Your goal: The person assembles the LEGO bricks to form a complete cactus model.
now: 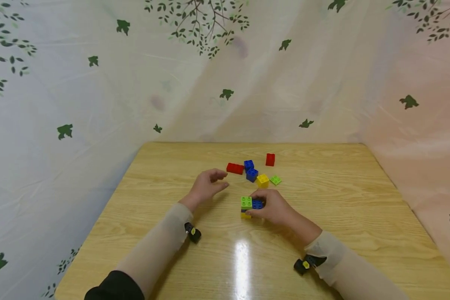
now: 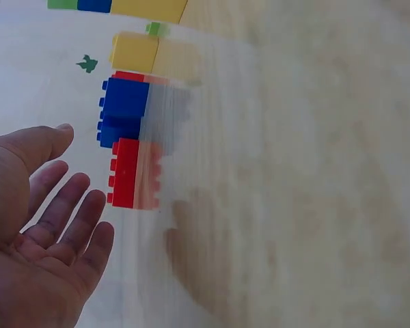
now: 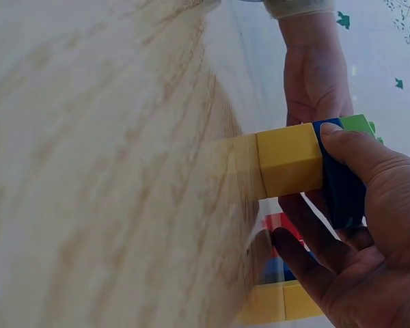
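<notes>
My right hand (image 1: 273,206) grips a small stack of toy building bricks, thumb on the near side and fingers behind. At the bottom of the stack is a yellow brick (image 3: 288,160), standing on the wooden table (image 1: 164,258). A longer blue brick (image 3: 343,188) lies across it and juts out to the right under the hand. On its left end sits a light green brick (image 1: 246,203). My left hand (image 1: 207,185) hovers left of the stack, holding nothing, its fingers loosely bent and apart. Nearest to those fingertips lies a long red brick (image 2: 126,174).
Behind the stack, two blue bricks (image 1: 252,175) stand together beside the red one. A yellow brick (image 1: 262,181) and a thin green piece (image 1: 275,180) lie to their right. Another red brick (image 1: 270,159) is farther back. A leaf-printed cloth (image 1: 262,108) hangs beyond the table.
</notes>
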`<state>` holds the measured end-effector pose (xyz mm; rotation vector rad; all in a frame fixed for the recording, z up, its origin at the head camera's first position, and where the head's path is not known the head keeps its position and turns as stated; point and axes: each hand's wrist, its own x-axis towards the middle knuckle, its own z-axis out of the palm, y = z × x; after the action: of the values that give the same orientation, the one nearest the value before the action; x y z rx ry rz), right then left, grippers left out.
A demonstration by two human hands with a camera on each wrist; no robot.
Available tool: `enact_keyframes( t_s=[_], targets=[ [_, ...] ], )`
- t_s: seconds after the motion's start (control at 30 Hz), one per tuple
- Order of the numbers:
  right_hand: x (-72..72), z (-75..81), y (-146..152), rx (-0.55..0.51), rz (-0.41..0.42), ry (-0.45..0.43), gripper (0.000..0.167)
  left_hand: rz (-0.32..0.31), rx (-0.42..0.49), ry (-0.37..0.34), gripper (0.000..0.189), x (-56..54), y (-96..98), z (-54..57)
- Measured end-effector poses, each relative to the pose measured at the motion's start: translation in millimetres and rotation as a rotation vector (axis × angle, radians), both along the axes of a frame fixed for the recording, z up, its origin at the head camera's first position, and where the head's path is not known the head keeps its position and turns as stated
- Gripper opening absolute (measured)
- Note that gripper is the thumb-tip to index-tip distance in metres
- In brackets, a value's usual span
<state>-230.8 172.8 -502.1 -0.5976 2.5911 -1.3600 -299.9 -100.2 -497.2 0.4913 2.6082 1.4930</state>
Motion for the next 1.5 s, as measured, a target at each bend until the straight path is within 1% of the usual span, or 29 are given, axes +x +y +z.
enact_keyframes(
  t_s=[0.23, 0.47, 0.63, 0.8, 1.03, 1.3, 1.5],
  targets=[
    [-0.2, 0.9, 0, 0.010, -0.010, -0.016, 0.042, 0.034, -0.029, -0.004, 0.042, -14.5, 1.2, 4.8],
    [-1.0, -0.2, 1, 0.014, -0.007, -0.019, 0.041, 0.058, -0.087, 0.033, 0.042, -31.1, 4.9, 3.4],
    [-3.5, -2.4, 1, 0.013, 0.006, -0.016, 0.038, 0.075, -0.104, 0.043, 0.042, -40.5, 5.5, 5.4],
    [-3.6, -3.2, 1, 0.009, 0.013, -0.013, 0.037, 0.049, -0.116, 0.057, 0.046, -47.8, 9.0, 7.6],
    [-1.3, -1.0, 1, 0.016, -0.002, -0.037, 0.036, 0.023, -0.137, 0.069, 0.047, -57.9, 19.4, 5.9],
    [-0.5, -0.6, 0, 0.018, -0.012, -0.044, 0.035, 0.016, -0.195, 0.071, 0.049, -64.2, 30.5, 6.0],
    [-1.2, -1.0, 1, 0.009, -0.003, -0.042, 0.034, -0.006, -0.231, 0.055, 0.051, -68.6, 37.9, 2.5]
  ],
)
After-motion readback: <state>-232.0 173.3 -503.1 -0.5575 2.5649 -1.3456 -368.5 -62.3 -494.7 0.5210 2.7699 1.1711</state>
